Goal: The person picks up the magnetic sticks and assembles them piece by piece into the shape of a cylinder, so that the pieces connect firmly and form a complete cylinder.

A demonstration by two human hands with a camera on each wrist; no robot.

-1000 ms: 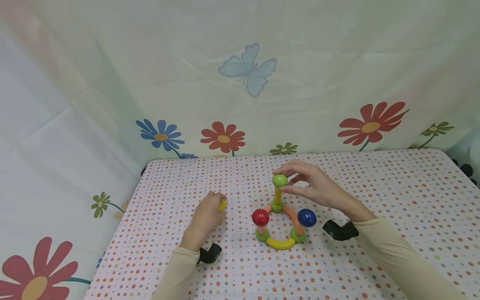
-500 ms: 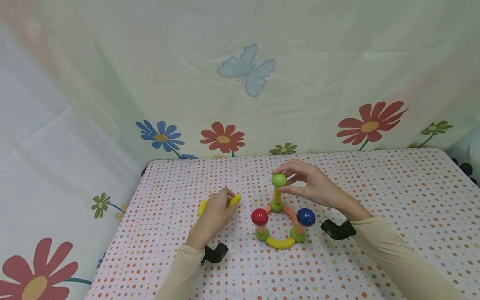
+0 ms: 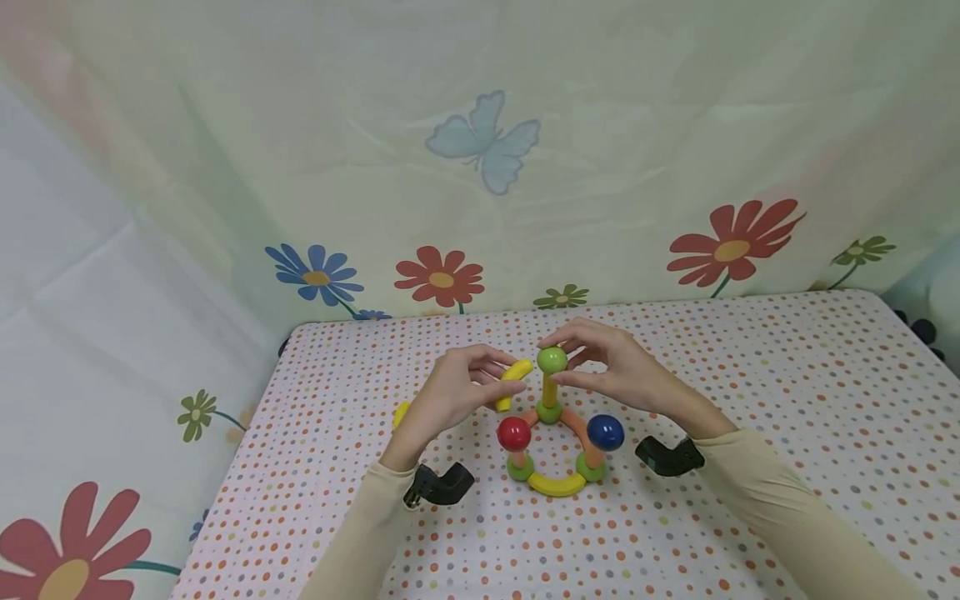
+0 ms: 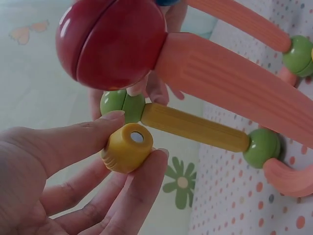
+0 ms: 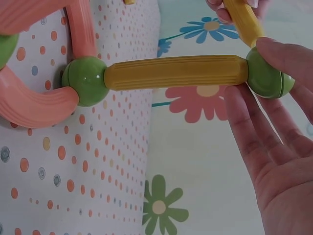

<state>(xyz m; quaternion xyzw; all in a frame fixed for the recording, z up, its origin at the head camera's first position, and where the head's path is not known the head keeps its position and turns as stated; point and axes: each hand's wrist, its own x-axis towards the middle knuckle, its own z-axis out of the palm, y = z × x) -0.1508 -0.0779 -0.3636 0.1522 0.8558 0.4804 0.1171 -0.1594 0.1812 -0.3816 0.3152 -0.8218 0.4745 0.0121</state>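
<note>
My left hand (image 3: pixel 453 387) pinches a yellow curved magnetic stick (image 3: pixel 514 382) between thumb and fingers, left of the upright rod. In the left wrist view a silver disc (image 4: pixel 137 137) shows in the stick's end. My right hand (image 3: pixel 615 368) holds the light green ball (image 3: pixel 552 360) atop the upright yellow rod (image 5: pixel 176 71). That rod stands on a green ball (image 5: pixel 87 81) of a ring on the table. Its ring has salmon curved sticks (image 3: pixel 576 425) and a yellow curved stick (image 3: pixel 557 485). A red ball (image 3: pixel 513 434) and a blue ball (image 3: pixel 606 432) top two salmon rods.
Another yellow piece (image 3: pixel 401 413) lies on the dotted tablecloth (image 3: pixel 315 467), partly hidden by my left forearm. A flowered cloth (image 3: pixel 337 167) hangs behind the table's far edge. Black wrist cameras (image 3: pixel 670 457) sit near both cuffs.
My left hand has moved right and toward the upright rod, bringing the yellow curved stick off the table's left part. My right hand stays at the green ball.
</note>
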